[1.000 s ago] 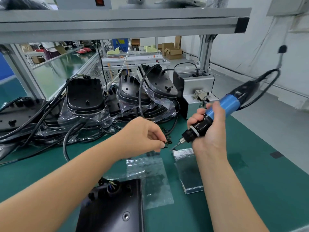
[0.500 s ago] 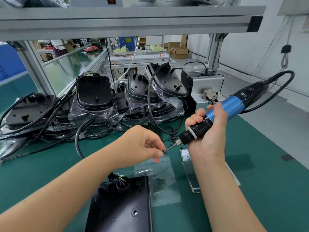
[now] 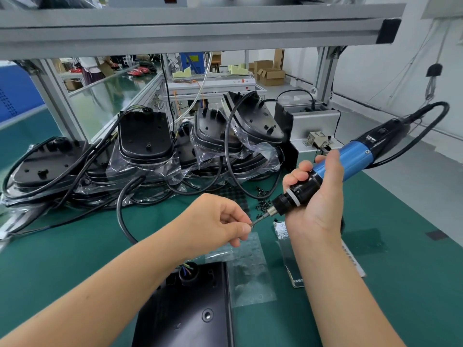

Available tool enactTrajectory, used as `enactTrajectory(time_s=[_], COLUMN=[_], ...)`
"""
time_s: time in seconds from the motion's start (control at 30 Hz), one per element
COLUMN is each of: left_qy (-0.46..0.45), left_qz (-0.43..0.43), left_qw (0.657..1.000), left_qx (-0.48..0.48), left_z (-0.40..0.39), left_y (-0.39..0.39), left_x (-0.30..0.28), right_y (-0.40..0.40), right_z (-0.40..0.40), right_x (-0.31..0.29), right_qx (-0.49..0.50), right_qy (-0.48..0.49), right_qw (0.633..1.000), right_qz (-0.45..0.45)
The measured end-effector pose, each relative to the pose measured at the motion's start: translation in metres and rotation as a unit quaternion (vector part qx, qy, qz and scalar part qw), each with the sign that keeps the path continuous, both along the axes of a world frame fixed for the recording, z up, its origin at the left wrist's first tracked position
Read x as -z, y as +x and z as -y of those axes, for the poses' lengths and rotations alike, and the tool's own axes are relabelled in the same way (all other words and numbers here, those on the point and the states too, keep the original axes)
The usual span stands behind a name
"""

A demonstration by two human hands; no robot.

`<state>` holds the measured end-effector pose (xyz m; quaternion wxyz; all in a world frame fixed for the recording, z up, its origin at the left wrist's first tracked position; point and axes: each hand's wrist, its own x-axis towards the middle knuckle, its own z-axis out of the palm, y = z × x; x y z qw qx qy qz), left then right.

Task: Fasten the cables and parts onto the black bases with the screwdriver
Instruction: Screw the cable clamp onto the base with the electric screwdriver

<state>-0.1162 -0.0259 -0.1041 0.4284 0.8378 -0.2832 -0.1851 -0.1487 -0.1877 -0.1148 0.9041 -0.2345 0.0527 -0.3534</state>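
Now closed in, left hand (image 3: 215, 221) pinches at the bit of the screwdriver (image 3: 333, 171) gripped by right hand (image 3: 318, 194); a loose screw could slip off onto the near black base (image 3: 190, 311).

My right hand (image 3: 317, 199) is raised over the worktop, palm toward me, fingers curled in a full grip around the screwdriver (image 3: 333, 171), thumb laid along its near side. My left hand (image 3: 215, 221) reaches in from the near left, forearm bare, thumb and forefinger pinched together at the bit's tip.
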Motion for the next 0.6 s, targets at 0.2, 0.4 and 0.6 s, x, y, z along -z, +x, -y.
enactTrajectory(time_s=[0.2, 0.4, 0.6], left_qy=[0.02, -0.13, -0.162], left_qz=[0.123, 0.033, -0.017], left_qw=[0.992, 0.991, 0.984], left_qx=[-0.034, -0.029, -0.071], left_z=[-0.005, -0.032, -0.045], left_y=[-0.019, -0.031, -0.039], left_x=[0.002, -0.009, 0.0], right_y=[-0.008, -0.016, -0.013], right_z=[-0.016, -0.022, -0.043], right_x=[-0.013, -0.041, -0.064], right_qx=[-0.017, -0.076, -0.084], right_qy=[-0.031, -0.078, -0.188], right_qw=[0.999, 0.99, 0.974], right_qz=[0.024, 0.09, 0.096])
